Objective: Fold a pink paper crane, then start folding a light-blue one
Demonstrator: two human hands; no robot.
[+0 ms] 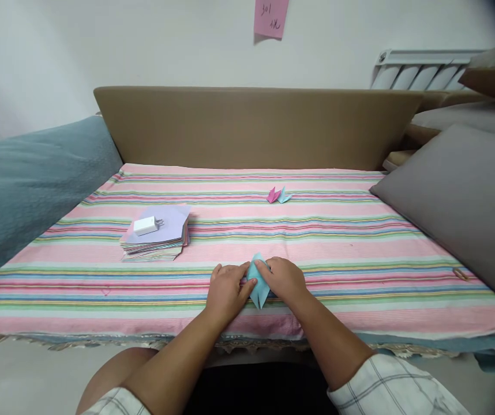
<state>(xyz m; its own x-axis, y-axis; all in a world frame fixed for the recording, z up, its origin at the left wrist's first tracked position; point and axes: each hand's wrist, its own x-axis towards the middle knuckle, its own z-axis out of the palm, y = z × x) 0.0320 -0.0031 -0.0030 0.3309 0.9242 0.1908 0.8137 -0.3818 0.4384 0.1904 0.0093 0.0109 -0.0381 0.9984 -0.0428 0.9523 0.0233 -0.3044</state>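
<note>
Between my two hands is a folded light-blue sheet of origami paper (259, 293), diamond-shaped, with a slit at its near end. My left hand (227, 288) pinches its left side, thumb on top of the paper. From the other side my right hand (285, 278) grips the upper right part, its thumb lying on the paper and the other fingers curled behind, partly hidden. Farther back on the striped cloth (338, 248) sit a small pink folded paper piece (273, 195) and a light-blue one (284, 196), side by side.
On the left lies a stack of coloured paper (165, 227) with a white charger plug (146, 225) on top. A blue cushion (40, 184) borders the left, a grey pillow (459, 202) the right. Near that pillow is a small brownish ring-like object (460, 274). Behind stands a brown backrest (251, 127).
</note>
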